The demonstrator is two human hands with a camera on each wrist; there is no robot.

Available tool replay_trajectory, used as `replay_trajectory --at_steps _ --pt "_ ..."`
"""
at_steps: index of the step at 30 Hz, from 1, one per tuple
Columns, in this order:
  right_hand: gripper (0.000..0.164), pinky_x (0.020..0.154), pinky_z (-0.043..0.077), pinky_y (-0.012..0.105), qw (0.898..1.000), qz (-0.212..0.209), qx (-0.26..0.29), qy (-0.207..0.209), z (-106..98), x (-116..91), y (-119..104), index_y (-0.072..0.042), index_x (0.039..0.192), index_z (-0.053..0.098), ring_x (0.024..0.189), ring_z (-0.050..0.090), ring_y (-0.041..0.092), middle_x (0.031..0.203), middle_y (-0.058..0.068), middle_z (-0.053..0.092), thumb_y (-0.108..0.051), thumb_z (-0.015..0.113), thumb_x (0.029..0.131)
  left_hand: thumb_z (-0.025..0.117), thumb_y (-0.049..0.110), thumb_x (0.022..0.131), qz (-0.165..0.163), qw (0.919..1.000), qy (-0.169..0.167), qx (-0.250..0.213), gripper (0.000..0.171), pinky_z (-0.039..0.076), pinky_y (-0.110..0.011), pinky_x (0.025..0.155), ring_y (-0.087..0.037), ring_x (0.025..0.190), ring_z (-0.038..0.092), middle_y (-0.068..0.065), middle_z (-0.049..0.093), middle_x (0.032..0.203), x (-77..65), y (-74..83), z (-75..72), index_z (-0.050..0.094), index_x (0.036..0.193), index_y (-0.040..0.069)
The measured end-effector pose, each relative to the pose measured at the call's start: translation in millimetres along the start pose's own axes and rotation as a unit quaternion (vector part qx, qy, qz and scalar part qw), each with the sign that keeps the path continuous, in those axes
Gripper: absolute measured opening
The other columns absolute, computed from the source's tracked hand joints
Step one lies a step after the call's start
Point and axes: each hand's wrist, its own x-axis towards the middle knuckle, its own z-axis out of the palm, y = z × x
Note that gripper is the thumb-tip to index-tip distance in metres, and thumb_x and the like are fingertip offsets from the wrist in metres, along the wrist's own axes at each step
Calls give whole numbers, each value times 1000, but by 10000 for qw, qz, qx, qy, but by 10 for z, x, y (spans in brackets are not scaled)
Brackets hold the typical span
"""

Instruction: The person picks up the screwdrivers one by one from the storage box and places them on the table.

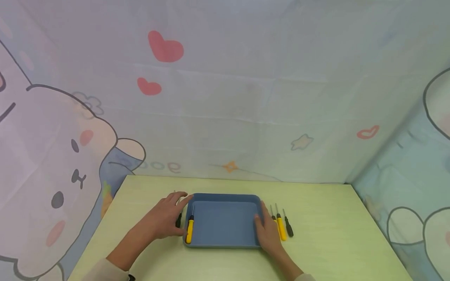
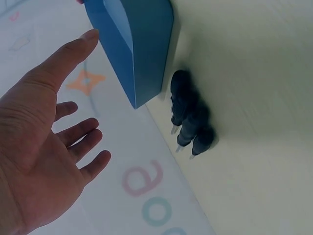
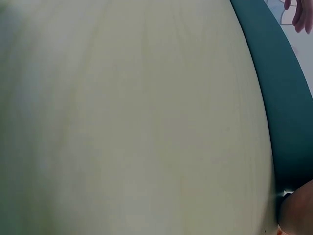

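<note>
A blue-grey rectangular tray [image 1: 225, 224] is in the middle of the table, with a yellow-handled screwdriver [image 1: 190, 230] lying along its left side. My right hand [image 1: 268, 232] grips the tray's right rim, thumb inside and fingers outside. At the left end, my left hand [image 1: 168, 216] has its fingers spread beside the tray. The left wrist view shows that hand [image 2: 49, 127] with nothing in its palm. Black-handled screwdrivers [image 2: 190, 115] lie on the table left of the tray, partly behind the left hand in the head view.
Right of the tray lie a yellow-handled screwdriver [image 1: 281, 228], a black-handled screwdriver [image 1: 288, 227] and another partly behind the right hand. The pale table [image 1: 327, 234] ends at a printed cloth [image 1: 225, 97] with cartoon figures, which also hangs at both sides.
</note>
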Motion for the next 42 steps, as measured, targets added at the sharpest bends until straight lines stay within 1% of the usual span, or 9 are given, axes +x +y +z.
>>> replay_trajectory --at_steps 4,8,13,18,23,30,35,39,42 --pt "57 119 36 60 10000 -54 9 -23 -11 -2 -11 0 163 38 145 47 44 159 25 47 -17 54 111 96 46 76 58 9998 -164 43 108 41 -67 112 -43 147 40 -19 42 159 35 22 98 44 161 6" --pt "57 120 35 59 9999 9 33 -116 -25 0 -31 0 164 36 146 46 43 160 24 46 -17 53 112 98 46 73 160 9996 -170 172 108 42 -68 111 -42 146 40 -19 41 159 48 63 143 46 159 5" --pt "57 119 36 59 9999 -22 29 -121 -32 -1 -46 1 163 36 146 46 43 160 24 46 -16 53 111 98 48 73 220 9991 -178 325 109 42 -67 111 -42 147 40 -20 41 160 74 65 203 46 159 4" --pt "58 119 37 59 10000 -72 11 -61 -21 2 -33 1 163 37 145 47 43 160 24 47 -16 54 111 97 51 74 268 9978 -229 564 110 44 -62 112 -41 146 40 -20 41 160 98 37 290 46 159 5" --pt "59 119 37 59 10000 -50 8 -30 -15 7 -25 1 163 37 146 47 43 160 23 47 -16 56 110 96 55 72 342 9960 -238 792 110 43 -61 112 -41 146 40 -21 43 158 115 58 303 48 157 4" --pt "58 118 38 60 10000 -3 -20 -21 -26 -2 -34 0 163 38 144 48 44 159 24 48 -16 55 110 96 58 72 491 9915 -256 1179 108 39 -60 114 -41 144 41 -20 46 153 138 116 311 52 154 5" --pt "58 119 37 60 10000 49 14 -62 -30 -4 -47 0 163 38 145 47 44 159 24 48 -16 54 111 95 60 71 402 9892 -299 1381 105 38 -58 116 -39 140 44 -19 51 147 150 139 326 55 151 5" --pt "59 120 36 58 9999 122 51 -80 -33 -4 -53 -1 164 37 146 46 42 160 23 46 -17 55 111 94 62 71 285 9876 -438 1480 105 37 -56 117 -36 138 45 -16 52 142 171 144 345 56 151 5" --pt "59 120 36 58 9999 71 72 -59 -29 0 -53 -1 164 37 147 46 42 160 24 46 -16 55 110 93 64 71 241 9863 -489 1557 104 37 -56 117 -34 136 46 -15 53 140 189 136 372 57 150 6"
